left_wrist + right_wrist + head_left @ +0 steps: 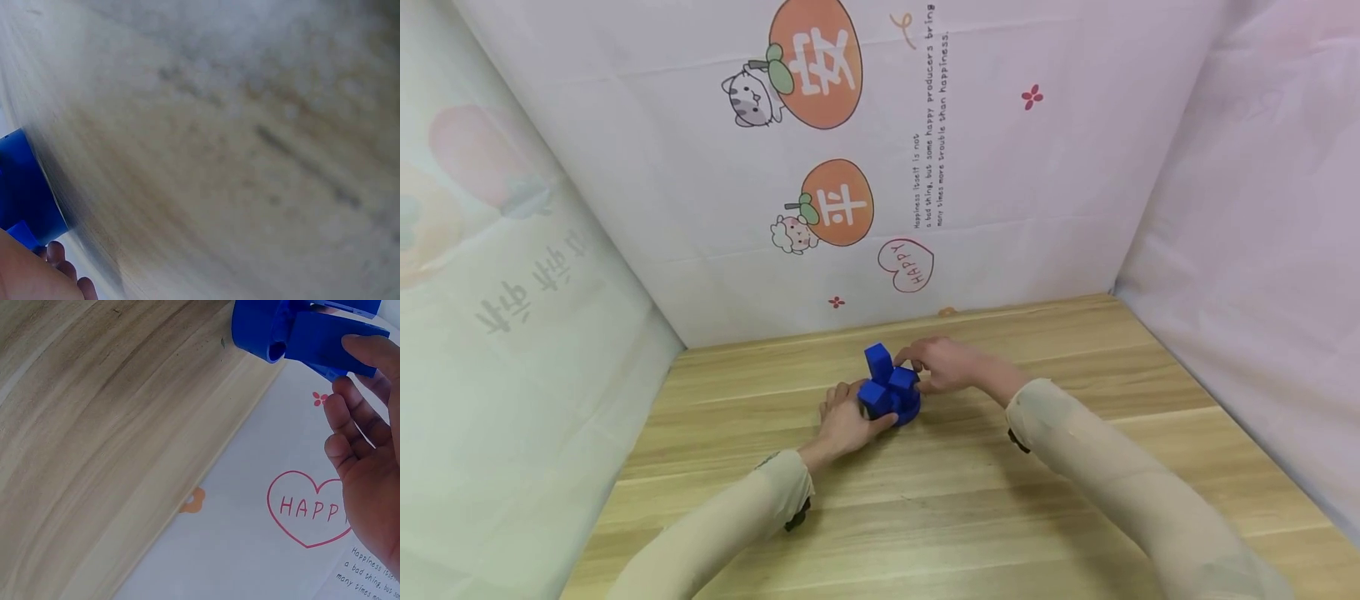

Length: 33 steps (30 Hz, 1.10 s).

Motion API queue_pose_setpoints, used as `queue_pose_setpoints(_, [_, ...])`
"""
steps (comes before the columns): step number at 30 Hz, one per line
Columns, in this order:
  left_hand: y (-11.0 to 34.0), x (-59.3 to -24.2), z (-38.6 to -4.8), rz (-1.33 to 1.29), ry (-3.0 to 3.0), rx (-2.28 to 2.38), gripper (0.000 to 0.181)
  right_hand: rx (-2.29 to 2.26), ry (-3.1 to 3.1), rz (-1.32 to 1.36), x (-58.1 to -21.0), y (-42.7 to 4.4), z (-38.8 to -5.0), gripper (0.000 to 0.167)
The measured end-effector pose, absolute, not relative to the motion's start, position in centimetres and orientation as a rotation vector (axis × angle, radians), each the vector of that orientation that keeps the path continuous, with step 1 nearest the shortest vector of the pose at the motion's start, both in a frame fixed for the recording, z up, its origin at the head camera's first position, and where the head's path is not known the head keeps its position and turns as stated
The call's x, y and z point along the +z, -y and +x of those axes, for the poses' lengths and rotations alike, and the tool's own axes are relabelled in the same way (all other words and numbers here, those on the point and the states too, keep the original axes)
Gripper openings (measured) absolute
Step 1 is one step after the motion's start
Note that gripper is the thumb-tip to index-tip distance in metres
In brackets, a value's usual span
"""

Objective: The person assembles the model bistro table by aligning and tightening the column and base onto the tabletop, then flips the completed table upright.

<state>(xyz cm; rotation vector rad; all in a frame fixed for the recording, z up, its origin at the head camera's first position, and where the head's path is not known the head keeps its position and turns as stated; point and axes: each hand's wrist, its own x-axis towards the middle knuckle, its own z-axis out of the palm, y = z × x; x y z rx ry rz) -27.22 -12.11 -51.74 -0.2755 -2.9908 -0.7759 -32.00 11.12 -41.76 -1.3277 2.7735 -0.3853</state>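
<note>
A round blue plastic holder (pixel 910 411) stands on the wooden table, with several blue rectangular blocks (pixel 877 361) sticking up from it at different angles. My left hand (pixel 844 427) grips it from the left, thumb at the near side of the base and fingers round the far left. On the right, my right hand (pixel 946 364) pinches one blue block (pixel 322 340); its thumb lies on the block's face in the right wrist view. In the left wrist view, part of the blue holder (pixel 28 194) shows beside my fingertips at the left edge.
The wood-grain table (pixel 925 517) ends at a white printed cloth (pixel 1000 192) hanging behind it. More cloth hangs at the left (pixel 512 375) and right (pixel 1262 275). Both forearms wear light sleeves, with a dark strap (pixel 797 515) at the left wrist.
</note>
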Motion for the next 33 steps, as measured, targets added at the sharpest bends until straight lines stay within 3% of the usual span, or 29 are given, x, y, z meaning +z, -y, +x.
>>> queue_pose_setpoints(18, [12.14,-51.93,-27.28,-0.282,2.995,-0.763,0.090,-0.409,-2.873,-1.299,-42.33,-10.84,-32.52,0.036])
queue_pose_setpoints(29, [12.20,-51.84,-27.31,-0.285,2.995,-0.758,0.090,-0.360,-2.918,-1.140,-42.14,-10.44,-32.21,0.045])
queue_pose_setpoints(33, [12.17,-51.88,-27.34,-0.287,2.999,-0.760,0.090,-0.331,-2.922,-1.121,-42.14,-10.25,-32.15,0.039])
